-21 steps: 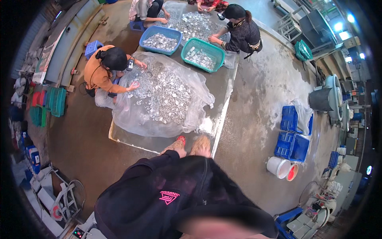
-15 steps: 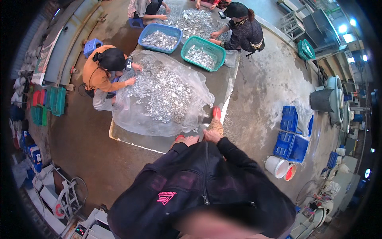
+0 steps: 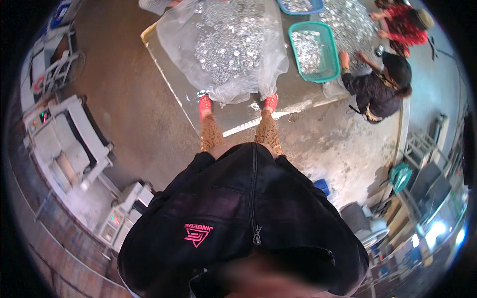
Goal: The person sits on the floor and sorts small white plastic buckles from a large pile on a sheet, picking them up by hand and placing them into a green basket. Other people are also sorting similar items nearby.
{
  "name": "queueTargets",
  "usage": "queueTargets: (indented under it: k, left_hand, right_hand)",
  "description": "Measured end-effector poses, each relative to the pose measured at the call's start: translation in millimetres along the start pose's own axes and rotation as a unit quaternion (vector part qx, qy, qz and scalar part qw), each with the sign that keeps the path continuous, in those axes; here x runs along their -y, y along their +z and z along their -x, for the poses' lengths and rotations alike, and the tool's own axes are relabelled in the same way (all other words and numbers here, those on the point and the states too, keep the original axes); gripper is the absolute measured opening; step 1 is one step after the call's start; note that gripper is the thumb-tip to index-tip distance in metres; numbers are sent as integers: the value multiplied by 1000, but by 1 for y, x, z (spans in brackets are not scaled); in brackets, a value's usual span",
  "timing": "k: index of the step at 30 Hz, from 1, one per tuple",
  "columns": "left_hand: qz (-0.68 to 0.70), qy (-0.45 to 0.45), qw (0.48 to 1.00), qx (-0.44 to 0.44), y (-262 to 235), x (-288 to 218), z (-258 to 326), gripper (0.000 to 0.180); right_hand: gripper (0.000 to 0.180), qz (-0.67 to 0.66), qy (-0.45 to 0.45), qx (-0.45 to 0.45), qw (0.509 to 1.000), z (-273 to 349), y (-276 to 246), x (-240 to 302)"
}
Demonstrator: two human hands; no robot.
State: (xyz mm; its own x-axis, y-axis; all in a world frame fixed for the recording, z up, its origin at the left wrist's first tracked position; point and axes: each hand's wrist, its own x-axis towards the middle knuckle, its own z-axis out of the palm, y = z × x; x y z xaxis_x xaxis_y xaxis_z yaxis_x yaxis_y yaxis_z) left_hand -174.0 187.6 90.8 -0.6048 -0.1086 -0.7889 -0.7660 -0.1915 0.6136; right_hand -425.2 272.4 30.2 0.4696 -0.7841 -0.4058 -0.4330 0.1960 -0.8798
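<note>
Only a strip of my left hand (image 3: 222,149) shows between the dark jacket hem and my left patterned trouser leg (image 3: 212,133). My right hand (image 3: 273,149) is just as covered, against the top of the right leg. The fingers of both are hidden, so what they do cannot be made out. Beyond my red sandals (image 3: 205,103), a clear plastic sheet (image 3: 236,94) lies on a low platform (image 3: 298,95). On the sheet is a wide spread of small shiny silver pieces (image 3: 231,49), out beyond both hands.
A green basket (image 3: 328,69) and a blue basket (image 3: 314,9), both with silver pieces, stand right of the sheet. A person in dark clothes (image 3: 380,89) and one in red (image 3: 407,30) work at another pile. White machines (image 3: 74,144) line the left.
The view has swung to the right, and the sheet and baskets now sit higher in the picture. My hands, earlier plainly visible at my legs, are now mostly hidden by the jacket.
</note>
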Motion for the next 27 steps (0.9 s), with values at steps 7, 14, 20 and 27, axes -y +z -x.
queueTargets:
  k: [7, 14, 20, 27]
  left_hand:
    - [415, -253, 874, -4, 99, 63, 9, 55]
    - [244, -32, 953, 175, 122, 68, -32, 50]
    - [-239, -28, 916, -321, 19, 84, -134, 35]
    - [-195, -43, 846, -494, -114, 176, -395, 43]
  right_hand:
    - [33, 35, -26, 180, 983, 40, 62, -94]
    - [43, 34, 111, 348, 930, -8, -22, -25]
    - [65, 397, 94, 84, 909, -177, -89, -139]
    - [50, 524, -28, 106, 844, -371, -124, -282]
